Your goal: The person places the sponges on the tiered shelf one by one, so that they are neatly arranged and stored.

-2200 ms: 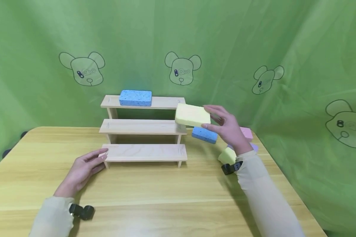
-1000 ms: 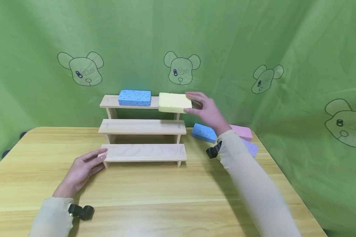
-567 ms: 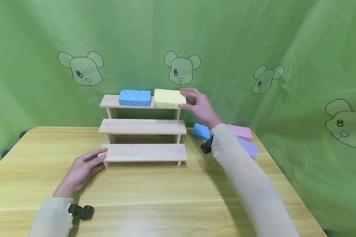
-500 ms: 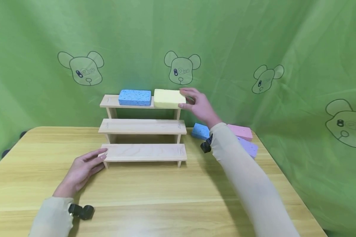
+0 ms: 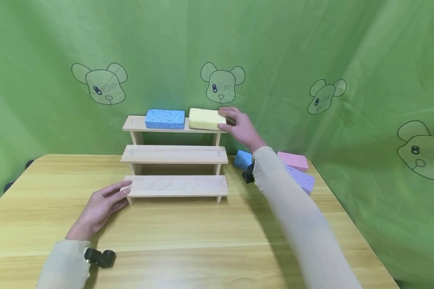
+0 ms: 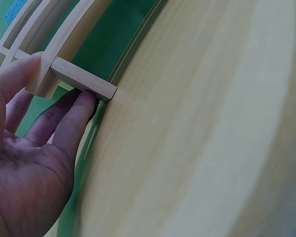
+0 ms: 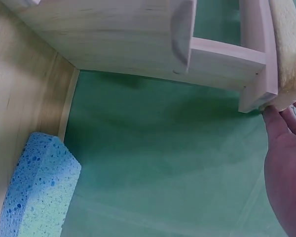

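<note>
A three-tier wooden display shelf [image 5: 177, 185] stands on the table. My left hand [image 5: 101, 206] grips the left end of its lowest tier; in the left wrist view the thumb lies on the board and fingertips press the leg [image 6: 84, 79]. At the top tier's right end, my right hand [image 5: 243, 128] holds a yellow sponge [image 5: 205, 119] by its right side, thumb in front and fingers behind. The sponge lies flat on that tier. To its left, across a narrow gap, rests a speckled blue sponge [image 5: 164, 119].
Right of the shelf, another blue sponge [image 5: 241, 159], a pink sponge [image 5: 293, 161] and a purple sponge [image 5: 301, 179] lie on the wooden table [image 5: 166, 249], partly hidden by the right sleeve. A green curtain [image 5: 275, 48] hangs behind and at the sides.
The right hand has carried the yellow sponge left and back, from the air by the shelf's right side down onto the top tier beside the blue one. The left hand stays put.
</note>
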A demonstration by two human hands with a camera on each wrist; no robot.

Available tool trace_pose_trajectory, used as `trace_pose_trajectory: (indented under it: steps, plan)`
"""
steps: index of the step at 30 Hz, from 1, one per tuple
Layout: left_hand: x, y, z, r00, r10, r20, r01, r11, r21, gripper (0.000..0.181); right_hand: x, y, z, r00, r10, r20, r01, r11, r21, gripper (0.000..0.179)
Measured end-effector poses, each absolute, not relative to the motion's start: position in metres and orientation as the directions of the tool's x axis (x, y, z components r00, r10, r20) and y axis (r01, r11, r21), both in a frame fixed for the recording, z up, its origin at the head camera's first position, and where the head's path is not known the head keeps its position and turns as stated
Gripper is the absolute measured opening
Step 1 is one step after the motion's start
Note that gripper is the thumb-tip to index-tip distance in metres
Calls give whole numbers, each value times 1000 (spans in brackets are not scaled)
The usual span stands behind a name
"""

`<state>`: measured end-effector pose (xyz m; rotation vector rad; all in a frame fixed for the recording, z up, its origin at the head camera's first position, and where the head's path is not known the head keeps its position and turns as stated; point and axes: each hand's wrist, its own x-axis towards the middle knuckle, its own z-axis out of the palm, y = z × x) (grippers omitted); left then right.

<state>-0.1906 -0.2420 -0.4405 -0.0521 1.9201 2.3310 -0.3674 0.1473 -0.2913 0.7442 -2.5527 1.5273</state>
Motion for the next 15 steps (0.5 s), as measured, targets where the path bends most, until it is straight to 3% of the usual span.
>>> trace_pose_trajectory:
  steps: [5,15]
  plan:
    - [-191,-242,-442,-992,69,-102,-113,-176,978,46,-370,147,-295,-881,-367,298,-446,431,-785,54]
    - [-192,-242,-440,-992,67,-110,-121,-183,976,44,-362,165,-293,-875,-357,328,-445,324,-835,63]
